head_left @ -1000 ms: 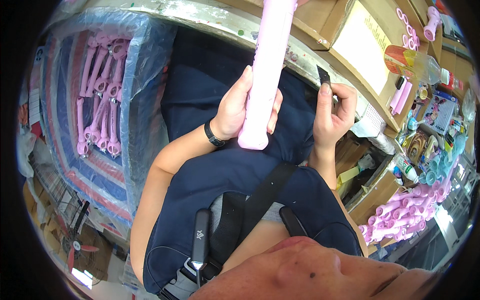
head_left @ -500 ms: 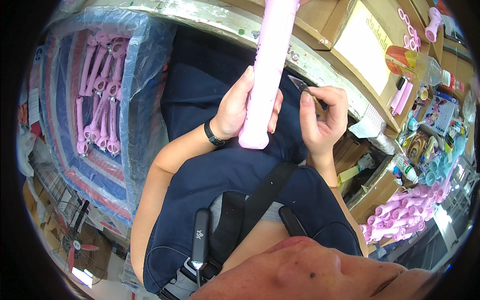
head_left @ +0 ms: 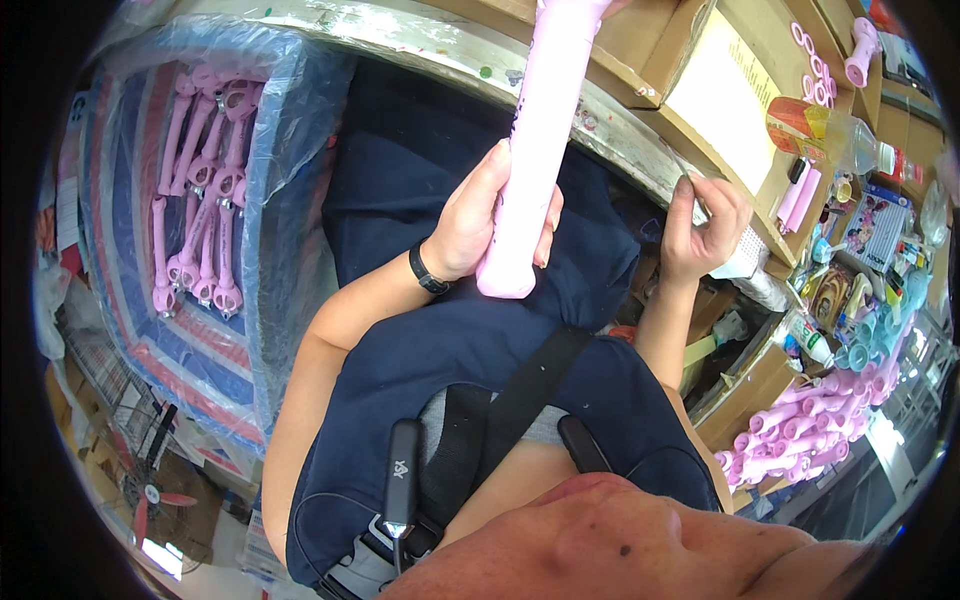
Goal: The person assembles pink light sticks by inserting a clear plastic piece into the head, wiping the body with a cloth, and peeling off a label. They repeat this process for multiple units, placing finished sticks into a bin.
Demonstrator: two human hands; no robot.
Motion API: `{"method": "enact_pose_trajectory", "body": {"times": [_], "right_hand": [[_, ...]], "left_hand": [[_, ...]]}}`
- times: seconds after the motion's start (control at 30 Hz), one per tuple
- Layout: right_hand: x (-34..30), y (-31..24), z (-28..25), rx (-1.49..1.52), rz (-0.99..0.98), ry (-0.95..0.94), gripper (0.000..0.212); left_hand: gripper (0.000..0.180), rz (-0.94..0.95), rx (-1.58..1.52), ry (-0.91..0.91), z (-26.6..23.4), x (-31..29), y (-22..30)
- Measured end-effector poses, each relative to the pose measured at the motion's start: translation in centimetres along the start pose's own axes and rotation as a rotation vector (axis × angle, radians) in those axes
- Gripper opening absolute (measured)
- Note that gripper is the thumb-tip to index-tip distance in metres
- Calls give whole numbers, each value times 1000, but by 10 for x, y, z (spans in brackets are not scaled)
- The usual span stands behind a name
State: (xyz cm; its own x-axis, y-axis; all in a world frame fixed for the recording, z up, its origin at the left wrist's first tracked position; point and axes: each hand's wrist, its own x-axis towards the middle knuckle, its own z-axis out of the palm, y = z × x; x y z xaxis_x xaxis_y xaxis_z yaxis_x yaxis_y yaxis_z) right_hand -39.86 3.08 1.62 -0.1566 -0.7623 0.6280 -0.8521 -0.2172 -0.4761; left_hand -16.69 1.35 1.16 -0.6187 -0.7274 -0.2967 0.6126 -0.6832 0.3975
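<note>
Pink tube (head_left: 540,150): held at a slant above the lap, its bulging lower end turned toward the body; its upper part is seen across the near edge of the surface (head_left: 420,40), and small dark marks are shown along its left side.
Left hand (head_left: 490,215): grip clamped on the pink tube, thumb laid along one side and fingertips pressed on the other.
Wristband (head_left: 428,272): black, worn on the left wrist.
Right hand (head_left: 700,230): raised beside the near edge of the surface, apart from the tube; grip pinched on a thin dark piece (head_left: 686,182), seen nearly edge-on and largely hidden.
Cardboard box (head_left: 685,42): set along the near edge of the surface, with a cream paper sheet (head_left: 725,95) laid in it.
Plastic-lined crate (head_left: 290,190): placed left of the lap, loaded with pink handles (head_left: 205,190).
Pink pile (head_left: 800,425): stacked at the right, beyond the right forearm.
</note>
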Motion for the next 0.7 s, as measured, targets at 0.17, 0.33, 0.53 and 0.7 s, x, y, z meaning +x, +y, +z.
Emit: {"method": "enact_pose_trajectory", "body": {"times": [0.17,0.33,0.53,0.7], "right_hand": [[-16,38,-10,-528,-196,-93,26],[-14,-25,10,222,-90,-125,52],[10,-63,43,161,-162,-690,75],[-9,-57,31,531,108,-564,43]], "left_hand": [[44,-5,-3,-9,-2,-1,0],[59,10,87,-2,1,2,0],[61,-65,98,24,3,-3,14],[62,-61,47,42,-2,-6,9]]}}
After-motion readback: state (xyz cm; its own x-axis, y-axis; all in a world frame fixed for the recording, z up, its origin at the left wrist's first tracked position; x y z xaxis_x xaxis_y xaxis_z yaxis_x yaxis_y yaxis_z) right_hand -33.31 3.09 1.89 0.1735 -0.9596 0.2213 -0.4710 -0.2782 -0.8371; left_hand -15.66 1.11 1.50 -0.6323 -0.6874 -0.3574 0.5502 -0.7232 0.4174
